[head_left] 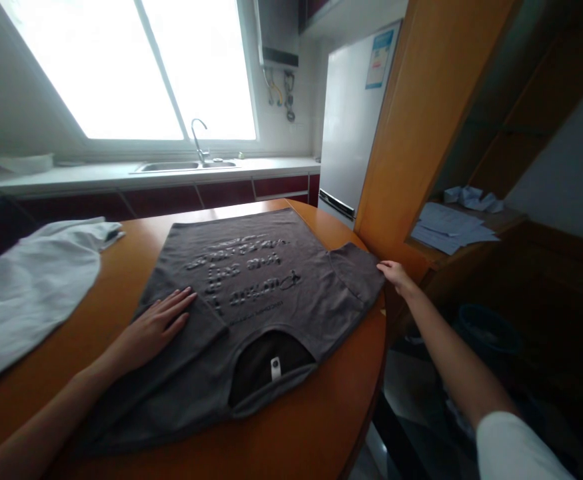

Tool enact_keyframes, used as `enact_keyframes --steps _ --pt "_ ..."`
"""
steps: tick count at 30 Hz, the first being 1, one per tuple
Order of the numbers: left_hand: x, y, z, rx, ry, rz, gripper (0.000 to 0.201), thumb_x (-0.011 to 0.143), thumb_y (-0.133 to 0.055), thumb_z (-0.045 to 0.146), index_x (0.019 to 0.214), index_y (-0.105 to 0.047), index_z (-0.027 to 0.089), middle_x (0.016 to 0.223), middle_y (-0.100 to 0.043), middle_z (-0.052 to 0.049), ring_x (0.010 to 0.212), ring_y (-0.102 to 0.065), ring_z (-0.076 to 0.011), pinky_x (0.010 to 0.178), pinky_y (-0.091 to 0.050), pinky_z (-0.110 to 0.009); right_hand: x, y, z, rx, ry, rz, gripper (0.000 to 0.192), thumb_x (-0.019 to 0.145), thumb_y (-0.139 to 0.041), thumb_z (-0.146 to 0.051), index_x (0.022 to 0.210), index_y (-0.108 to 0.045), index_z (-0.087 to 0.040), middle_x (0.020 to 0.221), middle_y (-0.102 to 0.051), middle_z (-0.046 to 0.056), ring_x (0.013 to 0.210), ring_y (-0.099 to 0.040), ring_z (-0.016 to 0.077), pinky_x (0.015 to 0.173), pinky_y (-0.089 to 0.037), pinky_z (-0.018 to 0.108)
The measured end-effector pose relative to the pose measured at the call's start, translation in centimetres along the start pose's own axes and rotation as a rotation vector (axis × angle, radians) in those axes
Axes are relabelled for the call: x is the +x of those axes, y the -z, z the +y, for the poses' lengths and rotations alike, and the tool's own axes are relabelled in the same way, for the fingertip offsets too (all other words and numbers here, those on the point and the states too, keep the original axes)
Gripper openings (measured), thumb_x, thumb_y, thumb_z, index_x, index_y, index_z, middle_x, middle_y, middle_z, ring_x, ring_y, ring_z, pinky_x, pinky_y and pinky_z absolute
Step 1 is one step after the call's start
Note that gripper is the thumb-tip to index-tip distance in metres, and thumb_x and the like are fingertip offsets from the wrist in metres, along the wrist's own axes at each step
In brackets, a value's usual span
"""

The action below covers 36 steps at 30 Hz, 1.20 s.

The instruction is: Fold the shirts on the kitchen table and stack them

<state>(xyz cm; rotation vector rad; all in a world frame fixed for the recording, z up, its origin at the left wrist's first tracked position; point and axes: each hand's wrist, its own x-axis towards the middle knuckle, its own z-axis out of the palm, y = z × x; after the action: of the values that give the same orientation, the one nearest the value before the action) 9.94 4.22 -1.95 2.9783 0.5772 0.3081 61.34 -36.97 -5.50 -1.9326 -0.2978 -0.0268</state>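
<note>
A dark grey T-shirt [291, 320] with raised black lettering lies spread on the wooden table [331, 413], its neckline toward me and a white label showing inside the collar. My left hand [158, 327] rests flat on the shirt near one sleeve, fingers stretched out. Out at the right, my right hand [395, 275] pinches the edge of the other sleeve at the table's rim. Some creases run across the fabric between that sleeve and the collar.
A light grey garment [36, 287] lies on the table's left side. Papers [451, 227] sit on a wooden shelf to the right, beside a cabinet panel. Behind the table are a counter with a sink [171, 167] and a fridge [354, 120]. A blue basket [488, 328] stands low at right.
</note>
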Motion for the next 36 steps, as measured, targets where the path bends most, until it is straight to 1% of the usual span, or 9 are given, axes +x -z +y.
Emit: enact_keyframes --steps 3,6,11,15,19,23,25,30,36 --pt "-0.1 0.1 0.1 -0.017 -0.009 0.008 0.071 0.099 -0.025 0.059 0.151 -0.044 0.014 0.161 -0.035 -0.007 0.15 -0.029 -0.0271 0.123 -0.024 -0.046 0.1 0.3 -0.7 0.039 0.046 0.033 0.023 0.062 -0.067 -0.021 0.083 -0.07 -0.015 0.079 -0.074 0.009 0.071 -0.069 0.0217 0.066 -0.057 0.032" --pt "-0.1 0.2 0.3 -0.026 -0.007 0.022 0.072 0.099 -0.025 0.061 0.151 -0.045 0.016 0.16 -0.037 -0.007 0.15 -0.031 -0.0278 0.122 -0.025 -0.047 0.4 0.6 -2.5 0.063 0.125 0.076 0.033 0.059 -0.065 -0.022 0.091 -0.07 -0.014 0.088 -0.075 0.009 0.079 -0.068 0.0228 0.073 -0.056 0.034" --pt "0.0 0.3 0.7 -0.018 0.0 0.001 0.077 0.099 -0.019 0.065 0.151 -0.045 0.014 0.16 -0.037 -0.008 0.149 -0.031 -0.0279 0.123 -0.024 -0.046 -0.5 0.2 -8.8 0.036 0.396 0.067 0.044 0.065 -0.062 -0.021 0.107 -0.07 -0.012 0.101 -0.073 0.012 0.08 -0.066 0.0224 0.077 -0.055 0.034" --pt "-0.1 0.4 0.8 -0.01 0.017 -0.032 0.082 0.098 -0.014 0.069 0.153 -0.042 0.015 0.162 -0.033 -0.007 0.151 -0.027 -0.0267 0.123 -0.021 -0.044 -3.9 -1.3 -14.8 -0.035 0.602 -0.027 0.041 0.073 -0.061 -0.019 0.112 -0.07 -0.014 0.098 -0.073 0.011 0.074 -0.064 0.0201 0.073 -0.053 0.032" --pt "-0.2 0.3 0.5 -0.028 0.006 -0.037 0.08 0.099 -0.015 0.068 0.154 -0.04 0.014 0.163 -0.031 -0.007 0.152 -0.025 -0.0261 0.124 -0.019 -0.045 -8.9 -3.8 -17.8 -0.047 0.742 -0.23 0.041 0.08 -0.061 -0.018 0.12 -0.067 -0.017 0.111 -0.071 0.009 0.082 -0.064 0.0178 0.076 -0.053 0.03" --pt "-0.2 0.1 0.3 -0.045 0.002 -0.016 0.079 0.099 -0.019 0.068 0.154 -0.041 0.017 0.162 -0.033 -0.007 0.151 -0.027 -0.0277 0.124 -0.021 -0.047 -11.6 -5.8 -18.0 -0.02 0.738 -0.733 0.043 0.082 -0.069 -0.025 0.124 -0.067 -0.02 0.101 -0.073 0.005 0.08 -0.066 0.0153 0.073 -0.053 0.027" --pt "-0.1 0.1 0.4 -0.049 0.008 -0.005 0.078 0.097 -0.021 0.069 0.153 -0.043 0.019 0.161 -0.035 -0.006 0.15 -0.029 -0.0288 0.124 -0.022 -0.047 -11.0 -6.3 -17.9 0.024 0.7 -0.841 0.038 0.085 -0.067 -0.031 0.12 -0.069 -0.019 0.102 -0.074 0.006 0.085 -0.068 0.0166 0.075 -0.055 0.028" --pt "-0.1 0.3 0.9 -0.053 0.027 -0.011 0.078 0.096 -0.022 0.069 0.151 -0.046 0.02 0.161 -0.036 -0.007 0.15 -0.031 -0.0292 0.124 -0.021 -0.048 -5.4 -7.0 -16.7 0.056 0.611 -0.558 0.026 0.085 -0.063 -0.031 0.103 -0.075 -0.016 0.097 -0.077 0.009 0.085 -0.07 0.0193 0.08 -0.056 0.032" --pt "-0.2 1.2 1.7 -0.062 -0.025 0.08 0.069 0.098 -0.029 0.063 0.149 -0.049 0.019 0.16 -0.039 -0.007 0.149 -0.033 -0.0301 0.123 -0.027 -0.048 -0.1 -9.4 -13.5 0.0 0.518 -0.432 0.022 0.08 -0.057 -0.02 0.091 -0.075 -0.014 0.092 -0.077 0.009 0.084 -0.07 0.0181 0.081 -0.056 0.031"
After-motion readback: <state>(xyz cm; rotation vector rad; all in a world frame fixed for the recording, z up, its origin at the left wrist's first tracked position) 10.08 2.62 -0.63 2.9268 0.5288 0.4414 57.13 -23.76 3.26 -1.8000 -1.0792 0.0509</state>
